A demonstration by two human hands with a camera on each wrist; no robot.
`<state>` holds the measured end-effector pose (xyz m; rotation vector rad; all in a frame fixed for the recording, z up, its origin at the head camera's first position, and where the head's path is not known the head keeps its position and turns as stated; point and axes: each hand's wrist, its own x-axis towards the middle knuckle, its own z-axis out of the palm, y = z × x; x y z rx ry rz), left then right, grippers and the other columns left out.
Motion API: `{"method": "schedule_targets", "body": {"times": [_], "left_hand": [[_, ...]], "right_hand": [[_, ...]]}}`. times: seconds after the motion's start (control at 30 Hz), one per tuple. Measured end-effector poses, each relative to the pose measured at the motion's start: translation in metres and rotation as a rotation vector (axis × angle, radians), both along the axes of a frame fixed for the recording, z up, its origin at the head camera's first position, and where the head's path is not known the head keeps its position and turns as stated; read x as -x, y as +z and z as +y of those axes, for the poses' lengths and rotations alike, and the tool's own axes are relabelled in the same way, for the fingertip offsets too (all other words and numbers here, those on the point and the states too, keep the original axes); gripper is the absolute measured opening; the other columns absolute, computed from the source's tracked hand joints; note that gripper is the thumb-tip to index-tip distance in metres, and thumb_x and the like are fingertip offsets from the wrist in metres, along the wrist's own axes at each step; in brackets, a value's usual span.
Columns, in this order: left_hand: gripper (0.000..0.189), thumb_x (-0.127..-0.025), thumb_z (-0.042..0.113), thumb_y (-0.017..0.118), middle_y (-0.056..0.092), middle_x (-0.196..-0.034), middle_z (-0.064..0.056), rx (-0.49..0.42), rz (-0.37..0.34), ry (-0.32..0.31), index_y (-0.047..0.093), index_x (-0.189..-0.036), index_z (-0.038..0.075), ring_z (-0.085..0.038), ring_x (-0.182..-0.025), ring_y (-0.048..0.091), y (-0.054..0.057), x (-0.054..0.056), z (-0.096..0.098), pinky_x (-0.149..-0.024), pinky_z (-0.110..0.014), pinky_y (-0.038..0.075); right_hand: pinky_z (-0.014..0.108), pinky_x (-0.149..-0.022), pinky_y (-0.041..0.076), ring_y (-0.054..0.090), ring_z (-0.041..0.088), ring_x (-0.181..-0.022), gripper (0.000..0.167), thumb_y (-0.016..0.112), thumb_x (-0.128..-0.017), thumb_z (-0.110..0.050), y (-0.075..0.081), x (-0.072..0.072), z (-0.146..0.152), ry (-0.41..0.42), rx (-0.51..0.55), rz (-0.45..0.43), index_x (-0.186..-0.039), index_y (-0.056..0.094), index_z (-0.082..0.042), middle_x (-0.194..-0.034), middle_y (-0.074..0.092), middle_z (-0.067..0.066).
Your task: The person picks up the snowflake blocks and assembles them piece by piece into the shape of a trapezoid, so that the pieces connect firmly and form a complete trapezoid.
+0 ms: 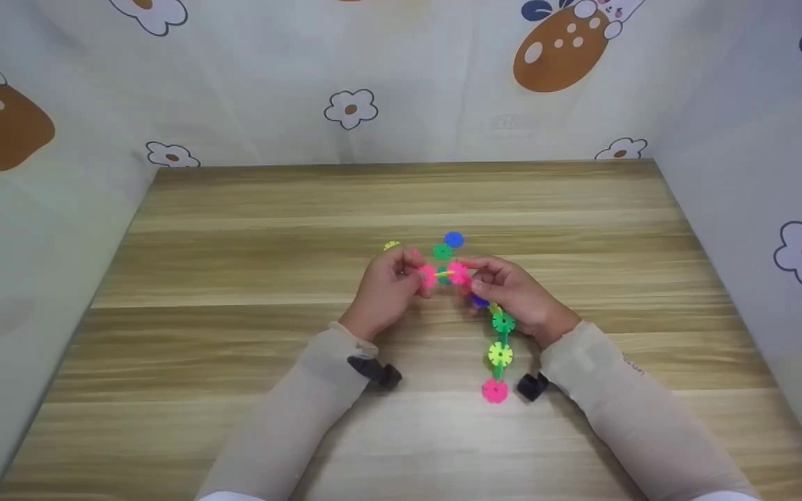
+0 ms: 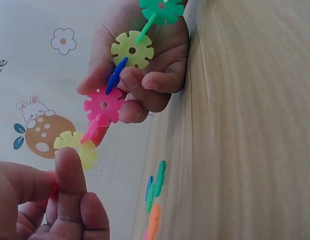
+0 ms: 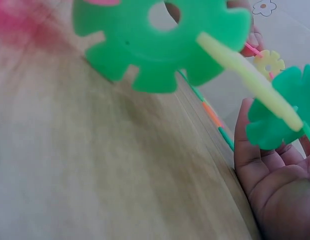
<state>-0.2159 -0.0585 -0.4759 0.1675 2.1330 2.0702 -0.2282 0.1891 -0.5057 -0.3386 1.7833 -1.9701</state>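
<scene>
A chain of slotted, flower-shaped plastic discs runs between my hands. My left hand (image 1: pixel 385 289) pinches a pink disc (image 1: pixel 428 276) at one end; in the left wrist view the fingers mostly hide it, beside a pale yellow disc (image 2: pixel 84 156). My right hand (image 1: pixel 523 298) holds the chain at another pink disc (image 2: pixel 104 105), between thumb and fingers. From there the chain passes a blue disc (image 2: pixel 115 77) and a yellow disc (image 2: pixel 132 50). It hangs below the right palm through green discs (image 1: pixel 503 321) to a pink end disc (image 1: pixel 494 391).
Beyond the hands, a loose blue disc (image 1: pixel 454 239), a green disc (image 1: pixel 442 251) and a yellow disc (image 1: pixel 392 245) lie on the wooden table (image 1: pixel 234 348). An orange disc (image 2: pixel 154 220) shows in the left wrist view. Patterned cloth walls (image 1: pixel 429 132) border the table.
</scene>
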Motion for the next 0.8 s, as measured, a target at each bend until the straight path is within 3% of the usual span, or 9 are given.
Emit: {"method": "schedule_targets", "body": {"times": [0.37,0.8], "left_hand": [[0.014,-0.098,-0.011,0.054,0.064,-0.097,-0.010,0.013,0.017,-0.001,0.059,-0.104,0.000,-0.017,-0.074,0.069,-0.0015,-0.0010,0.0020,-0.077,-0.047,0.062],[0.013,-0.099,-0.010,0.052,0.061,-0.094,-0.009,0.038,0.026,0.012,0.058,-0.103,0.001,-0.018,-0.072,0.069,-0.0030,-0.0024,0.0046,-0.070,-0.043,0.061]], "right_hand": [[0.031,-0.079,0.062,0.067,0.016,-0.085,0.038,0.065,-0.105,-0.012,0.0020,0.0003,-0.0004,-0.005,-0.010,-0.020,-0.142,0.062,-0.010,-0.100,0.072,0.000],[0.033,-0.081,0.063,0.070,0.016,-0.089,0.033,0.067,-0.103,-0.009,0.0020,-0.0004,-0.0010,-0.010,0.015,-0.029,-0.136,0.066,-0.015,-0.096,0.069,0.001]]}}
